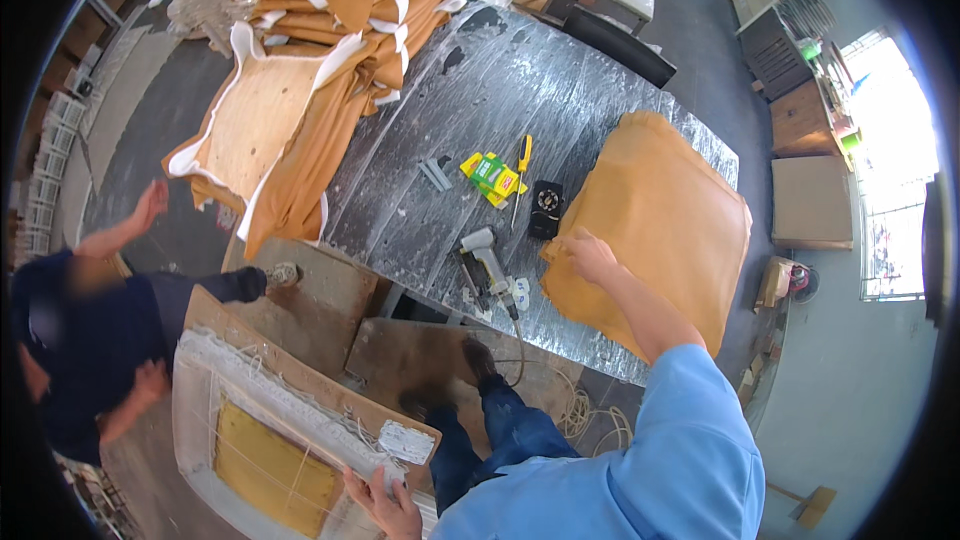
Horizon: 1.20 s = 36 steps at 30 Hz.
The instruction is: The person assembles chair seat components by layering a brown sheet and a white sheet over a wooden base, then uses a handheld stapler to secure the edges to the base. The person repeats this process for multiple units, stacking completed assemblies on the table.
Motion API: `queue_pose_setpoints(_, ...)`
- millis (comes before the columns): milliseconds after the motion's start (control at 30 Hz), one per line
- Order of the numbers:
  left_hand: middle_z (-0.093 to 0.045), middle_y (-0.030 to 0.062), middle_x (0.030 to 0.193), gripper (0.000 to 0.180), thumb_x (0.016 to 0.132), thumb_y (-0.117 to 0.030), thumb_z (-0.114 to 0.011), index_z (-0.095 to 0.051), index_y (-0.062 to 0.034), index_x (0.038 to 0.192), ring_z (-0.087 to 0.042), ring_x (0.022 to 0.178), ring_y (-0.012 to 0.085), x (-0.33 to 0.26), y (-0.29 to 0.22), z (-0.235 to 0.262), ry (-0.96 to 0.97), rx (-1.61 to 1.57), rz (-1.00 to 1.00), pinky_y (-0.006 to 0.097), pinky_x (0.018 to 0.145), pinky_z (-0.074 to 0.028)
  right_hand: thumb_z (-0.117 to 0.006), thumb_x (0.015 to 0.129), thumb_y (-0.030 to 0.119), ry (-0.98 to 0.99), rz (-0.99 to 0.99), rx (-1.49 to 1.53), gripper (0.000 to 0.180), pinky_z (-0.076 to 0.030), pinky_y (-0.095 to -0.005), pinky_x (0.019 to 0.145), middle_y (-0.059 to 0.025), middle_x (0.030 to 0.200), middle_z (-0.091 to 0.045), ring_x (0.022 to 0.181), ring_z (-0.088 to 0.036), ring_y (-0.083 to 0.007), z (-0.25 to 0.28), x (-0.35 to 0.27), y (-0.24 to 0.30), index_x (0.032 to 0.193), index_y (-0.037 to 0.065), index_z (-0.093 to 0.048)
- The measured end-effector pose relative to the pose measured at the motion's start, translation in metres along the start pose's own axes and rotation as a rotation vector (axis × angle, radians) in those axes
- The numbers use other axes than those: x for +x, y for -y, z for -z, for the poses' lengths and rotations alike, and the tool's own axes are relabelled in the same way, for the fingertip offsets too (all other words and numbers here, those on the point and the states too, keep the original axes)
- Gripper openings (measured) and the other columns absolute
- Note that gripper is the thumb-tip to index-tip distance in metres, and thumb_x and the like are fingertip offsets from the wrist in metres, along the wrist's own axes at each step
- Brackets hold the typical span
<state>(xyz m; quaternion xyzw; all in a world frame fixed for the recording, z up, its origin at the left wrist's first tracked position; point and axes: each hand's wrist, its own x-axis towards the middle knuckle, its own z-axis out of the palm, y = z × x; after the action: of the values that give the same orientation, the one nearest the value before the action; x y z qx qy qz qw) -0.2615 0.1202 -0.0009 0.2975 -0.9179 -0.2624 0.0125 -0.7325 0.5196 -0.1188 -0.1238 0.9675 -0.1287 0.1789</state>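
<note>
Left hand (385,505) grips the near corner of a wooden seat frame (290,420), fingers curled over the white padded edge beside a small pale tag; the frame stands low at the person's left, leaning, its yellow webbing panel facing up. Right hand (590,255) reaches forward and pinches the near left edge of a tan leather cushion cover (660,225) lying on the worktop (480,120), fingers closed on the material.

Just left of that hand a pneumatic staple gun (487,265) rests near the worktop's front edge, its hose (575,410) trailing down toward the floor by the person's shoes. Farther on lie a black round-dialled tool (546,208), a yellow-handled screwdriver (519,180) and a yellow-green box (493,177). At the far end, a stack of tan covers (330,30) spills over the edge.

Risks, as I judge them: dragging the cover could sweep the staple gun off the edge; the looped hose could snag a foot; the one-handed frame could tip toward the other person (90,340) crouched at the left.
</note>
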Motion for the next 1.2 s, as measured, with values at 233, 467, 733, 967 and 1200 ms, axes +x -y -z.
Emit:
queue_pose_setpoints(233, -0.028, 0.0341, 0.175, 0.05, 0.095, 0.0, -0.068, -0.065, -0.0067, 0.145, -0.034, 0.161, 0.0536, -0.036, -0.013, -0.001, -0.05, -0.037, 0.132, 0.055, 0.13, -0.033, -0.069, 0.095, 0.017, 0.148, 0.158, -0.083, 0.024, -0.06, -0.0477, 0.095, -0.0097, 0.119, -0.067, 0.113, -0.072, -0.0355, 0.007, 0.024, 0.0, 0.115, 0.022, -0.08)
queue_pose_setpoints(467, -0.047, 0.0263, 0.167, 0.039, 0.093, 0.003, -0.067, -0.076, -0.0082, 0.129, -0.048, 0.151, 0.049, -0.045, -0.013, -0.002, -0.057, 0.021, 0.229, 0.053, 0.125, -0.039, -0.071, 0.097, 0.019, 0.083, 0.143, 0.006, 0.028, -0.06, -0.0495, 0.093, -0.0119, 0.128, -0.073, 0.114, -0.072, -0.0369, 0.02, -0.007, -0.014, 0.123, 0.021, -0.08)
queue_pose_setpoints(733, -0.055, 0.0071, 0.165, 0.034, 0.091, -0.012, -0.075, -0.079, -0.0218, 0.123, -0.051, 0.152, 0.0342, -0.098, 0.001, 0.025, -0.131, 0.093, 0.266, 0.06, 0.125, -0.035, -0.074, 0.095, 0.025, 0.293, 0.123, -0.088, 0.027, -0.058, -0.0582, 0.088, -0.0258, 0.108, -0.077, 0.104, -0.074, -0.0479, 0.0, -0.012, -0.007, 0.117, 0.009, -0.071)
queue_pose_setpoints(967, -0.06, 0.0171, 0.156, 0.021, 0.085, -0.007, -0.074, -0.08, -0.0106, 0.105, -0.054, 0.146, 0.0388, -0.112, 0.032, 0.024, -0.256, 0.074, 0.263, 0.06, 0.122, -0.035, -0.072, 0.099, 0.026, -0.053, 0.287, -0.041, 0.024, -0.057, -0.0544, 0.097, -0.0224, 0.116, -0.074, 0.114, -0.068, -0.0456, 0.03, -0.004, -0.013, 0.114, 0.007, -0.075)
queue_pose_setpoints(1200, -0.064, 0.0236, 0.15, 0.017, 0.094, -0.016, -0.073, -0.078, -0.0037, 0.105, -0.058, 0.138, 0.0458, -0.132, 0.058, 0.019, -0.279, 0.232, 0.213, 0.057, 0.116, -0.043, -0.081, 0.088, 0.008, -0.202, 0.126, 0.209, 0.016, -0.058, -0.0449, 0.088, -0.0159, 0.111, -0.074, 0.097, -0.073, -0.0327, 0.144, -0.07, -0.039, 0.099, 0.003, -0.072)
